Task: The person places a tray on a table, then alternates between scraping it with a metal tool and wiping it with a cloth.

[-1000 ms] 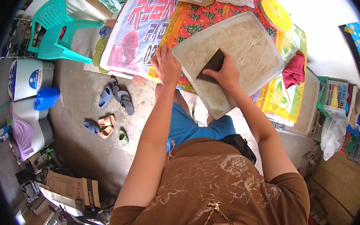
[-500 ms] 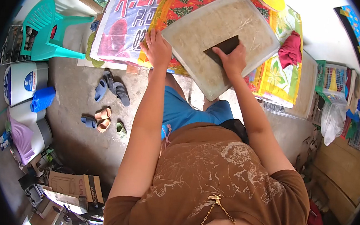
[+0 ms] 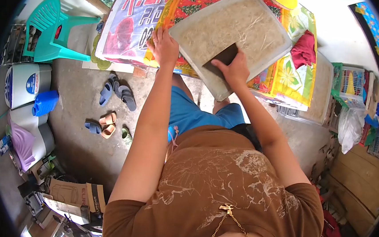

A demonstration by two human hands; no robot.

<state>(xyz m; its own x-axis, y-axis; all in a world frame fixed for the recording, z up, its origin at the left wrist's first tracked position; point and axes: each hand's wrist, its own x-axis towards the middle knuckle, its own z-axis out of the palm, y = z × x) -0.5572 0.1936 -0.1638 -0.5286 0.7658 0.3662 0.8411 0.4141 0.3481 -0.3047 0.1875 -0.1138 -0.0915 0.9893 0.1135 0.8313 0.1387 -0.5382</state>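
While right fingers grip a dark flat piece on a tray, left fingers spread, perhaps touching cloth

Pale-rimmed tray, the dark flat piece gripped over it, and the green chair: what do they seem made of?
Tray: probably plastic, its rim pale and slightly translucent; the streaked beige face is unclear. Dark flat piece: matte, thin, could be plastic, rubber or wood. Green chair: likely moulded plastic, one even colour, smooth, slotted back.
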